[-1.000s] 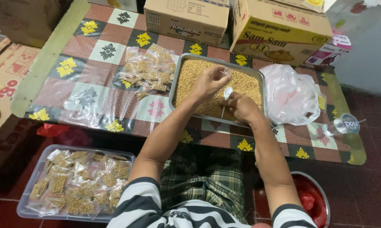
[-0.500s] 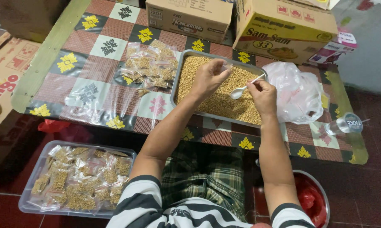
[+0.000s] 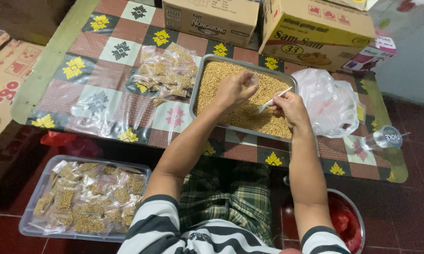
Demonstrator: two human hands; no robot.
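Observation:
A metal tray (image 3: pixel 196 87) full of small tan grains stands on the patterned table. My left hand (image 3: pixel 233 89) hovers over the grains and pinches a small clear plastic bag (image 3: pixel 252 82). My right hand (image 3: pixel 291 108) holds a white plastic spoon (image 3: pixel 270 102) whose tip dips into the grains just right of the left hand. A pile of filled small packets (image 3: pixel 167 70) lies on the table left of the tray.
Two cardboard boxes (image 3: pixel 212 19) (image 3: pixel 315 37) stand behind the tray. A crumpled clear plastic bag (image 3: pixel 332 103) and a plastic cup (image 3: pixel 381 138) lie to the right. On the floor sit a clear bin of filled packets (image 3: pixel 31 216) and a metal bowl with red plastic (image 3: pixel 348 223).
My right hand has shifted with the spoon from the tray's middle toward its right side. My left hand stays over the grains with the small bag.

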